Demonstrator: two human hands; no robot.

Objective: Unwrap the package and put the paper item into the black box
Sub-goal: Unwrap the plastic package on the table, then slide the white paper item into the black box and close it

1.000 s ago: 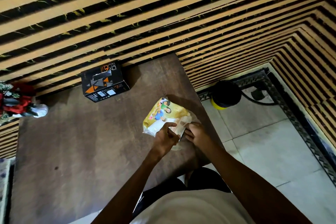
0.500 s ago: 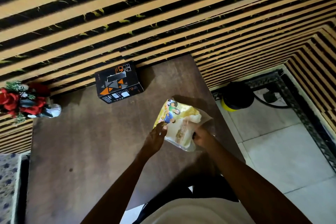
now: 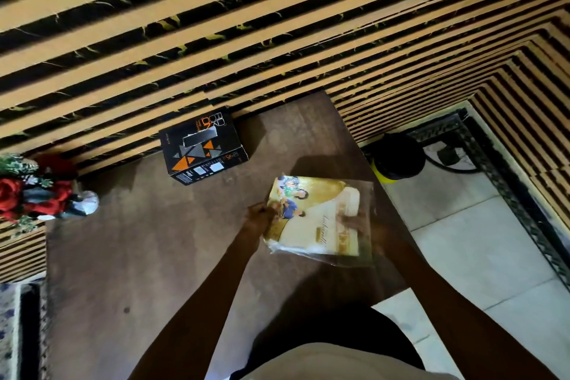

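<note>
Package (image 3: 317, 216), glossy yellow-and-white in clear wrap, pinched at both sides by hands.

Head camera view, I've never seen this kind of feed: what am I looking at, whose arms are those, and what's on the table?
There is no machine here. A person wears one wide-angle camera on the head, looking forward and down, so the two arms reaching up from the bottom edge are their own. The brown table stands against a striped wall. At its far edge sits the black box with orange triangles. At the left edge is a bunch of red flowers. The left hand grips the left edge of the package, a yellow printed item in clear wrapping. The right hand holds its right side, seen partly through the wrapping. The package appears not yet unwrapped. A black and yellow object stands on the tiled floor to the right.
</note>
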